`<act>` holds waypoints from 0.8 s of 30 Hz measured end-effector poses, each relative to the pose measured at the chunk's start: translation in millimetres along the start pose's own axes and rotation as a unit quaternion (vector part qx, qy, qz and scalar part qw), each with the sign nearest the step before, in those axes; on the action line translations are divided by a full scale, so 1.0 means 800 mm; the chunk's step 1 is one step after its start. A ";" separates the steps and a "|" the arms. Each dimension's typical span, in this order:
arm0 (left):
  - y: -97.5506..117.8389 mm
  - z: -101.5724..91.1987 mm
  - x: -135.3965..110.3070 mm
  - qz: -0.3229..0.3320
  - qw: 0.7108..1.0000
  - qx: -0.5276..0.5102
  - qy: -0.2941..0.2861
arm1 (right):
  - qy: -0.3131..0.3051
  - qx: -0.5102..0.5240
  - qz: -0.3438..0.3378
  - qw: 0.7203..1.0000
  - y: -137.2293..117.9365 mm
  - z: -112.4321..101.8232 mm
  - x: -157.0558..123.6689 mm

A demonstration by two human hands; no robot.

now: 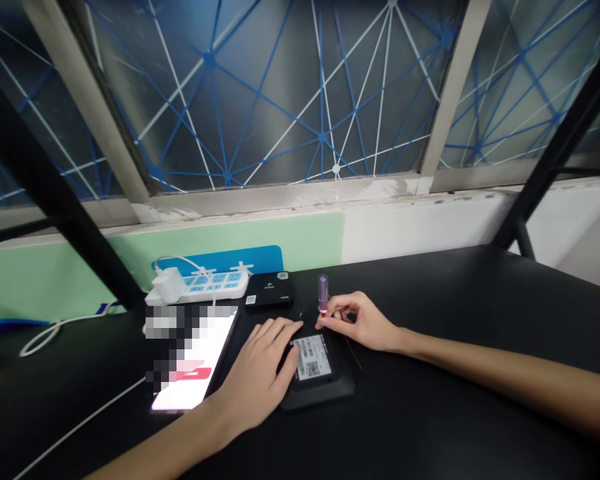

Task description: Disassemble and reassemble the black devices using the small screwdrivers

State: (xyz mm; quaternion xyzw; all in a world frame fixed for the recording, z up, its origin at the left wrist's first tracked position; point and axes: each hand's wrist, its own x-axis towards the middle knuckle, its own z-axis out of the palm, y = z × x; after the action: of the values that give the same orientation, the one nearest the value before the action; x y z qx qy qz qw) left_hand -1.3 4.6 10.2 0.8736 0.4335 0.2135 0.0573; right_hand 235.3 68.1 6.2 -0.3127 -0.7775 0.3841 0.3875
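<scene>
A flat black device (325, 390) with a white label (311, 357) lies on the black table (455, 313). My left hand (263, 373) rests on its left side, fingers spread flat and pressing it down. My right hand (360, 321) pinches a small screwdriver with a purple handle (323, 293); it stands upright with its tip at the device's far edge.
A lit phone (193, 363) lies left of the device with a white cable running to it. Behind stand a white power strip (200, 285) with a plugged charger and a small black box (269, 289). Black frame posts rise at left and right.
</scene>
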 end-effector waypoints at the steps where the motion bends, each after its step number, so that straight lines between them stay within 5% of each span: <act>1: 0.000 0.000 0.000 0.000 1.000 0.000 0.000 | -0.005 -0.003 -0.002 1.000 0.000 0.000 0.000; 24: 0.003 -0.003 0.001 -0.008 1.000 0.005 0.001 | 0.011 0.075 0.053 0.996 -0.003 0.001 0.004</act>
State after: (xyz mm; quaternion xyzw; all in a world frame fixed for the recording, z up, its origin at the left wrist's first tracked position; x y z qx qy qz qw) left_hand -0.3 3.5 12.7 0.8703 0.4411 0.2121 0.0542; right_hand 232.5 68.7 8.8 -0.3273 -0.7244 0.4580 0.3979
